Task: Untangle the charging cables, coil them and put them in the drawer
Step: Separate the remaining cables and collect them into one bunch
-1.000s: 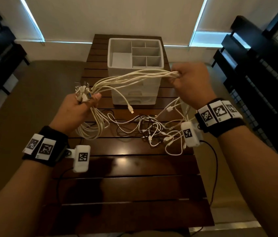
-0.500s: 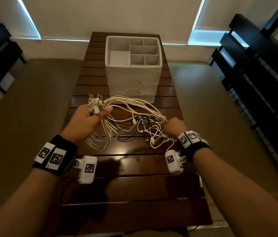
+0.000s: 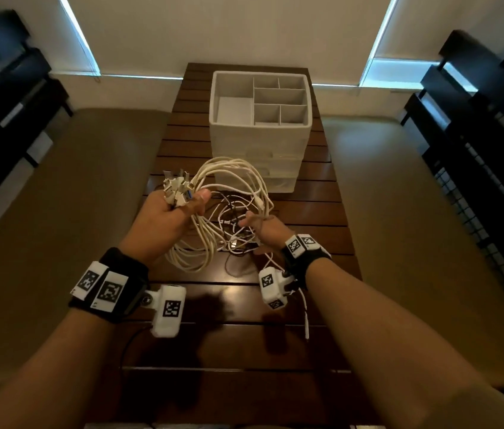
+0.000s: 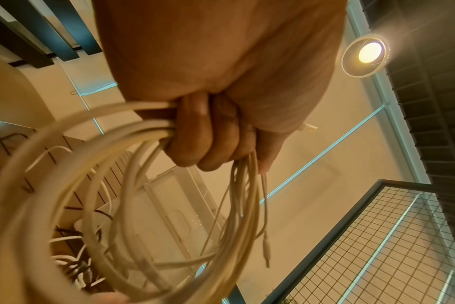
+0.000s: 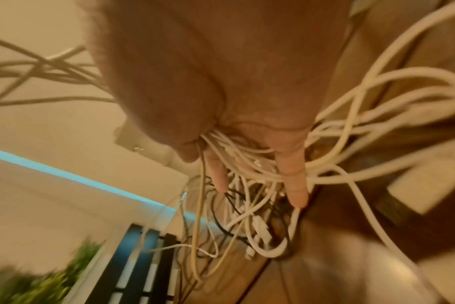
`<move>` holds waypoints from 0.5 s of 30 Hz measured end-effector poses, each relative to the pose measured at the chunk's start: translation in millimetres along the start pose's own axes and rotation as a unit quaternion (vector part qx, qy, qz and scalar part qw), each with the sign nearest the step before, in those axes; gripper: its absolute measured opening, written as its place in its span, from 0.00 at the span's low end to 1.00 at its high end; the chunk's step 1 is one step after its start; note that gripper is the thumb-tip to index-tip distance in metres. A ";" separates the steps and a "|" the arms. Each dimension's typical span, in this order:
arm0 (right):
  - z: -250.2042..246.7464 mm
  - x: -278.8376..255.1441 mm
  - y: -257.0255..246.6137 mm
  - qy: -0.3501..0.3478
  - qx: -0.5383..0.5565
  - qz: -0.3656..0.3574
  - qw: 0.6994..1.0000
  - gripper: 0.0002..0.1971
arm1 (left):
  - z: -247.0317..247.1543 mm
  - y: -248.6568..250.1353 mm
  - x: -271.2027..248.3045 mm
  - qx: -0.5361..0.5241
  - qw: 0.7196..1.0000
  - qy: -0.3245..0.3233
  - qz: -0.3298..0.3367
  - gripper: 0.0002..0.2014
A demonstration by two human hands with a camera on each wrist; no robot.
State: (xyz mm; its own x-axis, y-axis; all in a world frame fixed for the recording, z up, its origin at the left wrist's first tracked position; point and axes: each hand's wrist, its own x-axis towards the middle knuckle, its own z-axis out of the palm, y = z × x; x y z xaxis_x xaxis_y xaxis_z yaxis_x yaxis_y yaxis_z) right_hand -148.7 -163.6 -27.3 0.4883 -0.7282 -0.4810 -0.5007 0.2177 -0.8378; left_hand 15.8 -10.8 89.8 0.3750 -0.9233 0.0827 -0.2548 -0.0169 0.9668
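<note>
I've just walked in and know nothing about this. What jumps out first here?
The mass of white cables at the middle of the dark slatted table. The left hand grips a bunch of them, plugs sticking up above the fist, while the right hand reaches into the tangle lying on the table. Behind stands a white drawer unit with an open divided tray on top.

A home room, by its look: a slatted wooden tabletop below blinds-covered windows, dark shelving alongside, a ceiling lamp, a green plant.
</note>
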 end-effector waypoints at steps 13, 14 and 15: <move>-86.3 -98.8 -142.5 0.074 -0.245 -0.242 0.936 0.33 | -0.5 -10.8 2.2 -0.006 0.999 -0.014 -0.038 0.23; -87.1 -98.5 -140.0 0.097 -0.273 -0.248 0.924 0.33 | 0.1 -12.1 2.6 -0.002 0.999 -0.013 -0.036 0.22; -87.6 -97.7 -136.8 0.134 -0.273 -0.260 0.917 0.33 | 0.3 -13.1 3.0 0.001 0.999 -0.013 -0.032 0.22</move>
State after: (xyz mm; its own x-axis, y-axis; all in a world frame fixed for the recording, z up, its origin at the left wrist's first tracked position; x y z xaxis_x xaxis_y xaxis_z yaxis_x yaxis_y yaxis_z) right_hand -190.5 -179.2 156.9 0.6055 -0.7909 0.0885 -0.5688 -0.5079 -0.6469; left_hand 20.0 -13.5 77.3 0.3675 -0.9299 0.0146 -0.2333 -0.0770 0.9694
